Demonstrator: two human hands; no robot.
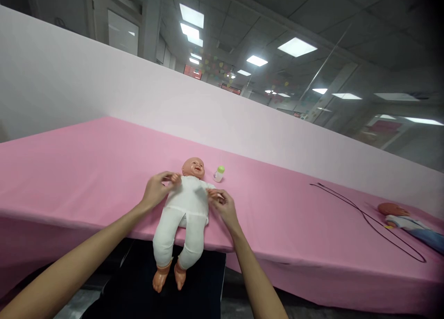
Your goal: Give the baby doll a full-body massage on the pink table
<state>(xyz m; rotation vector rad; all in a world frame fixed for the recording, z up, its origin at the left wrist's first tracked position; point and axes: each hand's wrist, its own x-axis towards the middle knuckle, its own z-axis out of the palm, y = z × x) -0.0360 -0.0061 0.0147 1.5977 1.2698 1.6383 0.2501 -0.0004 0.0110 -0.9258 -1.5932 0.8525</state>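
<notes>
A baby doll (189,196) in a white top and white trousers lies on its back at the table's front edge, legs hanging over it. My left hand (157,188) is closed in a pinch on the doll's hand at the left of the picture. With bent fingers, my right hand (225,207) grips the doll's other hand at the right. Close to the doll's head stands a small baby bottle (219,174) with a green cap, touched by neither hand.
A pink cloth (270,208) covers the long table. Towards the right lie a looped dark cable (362,212) and a second doll (398,215) in white and blue. Behind the table runs a low pale wall (145,92) topped by glass.
</notes>
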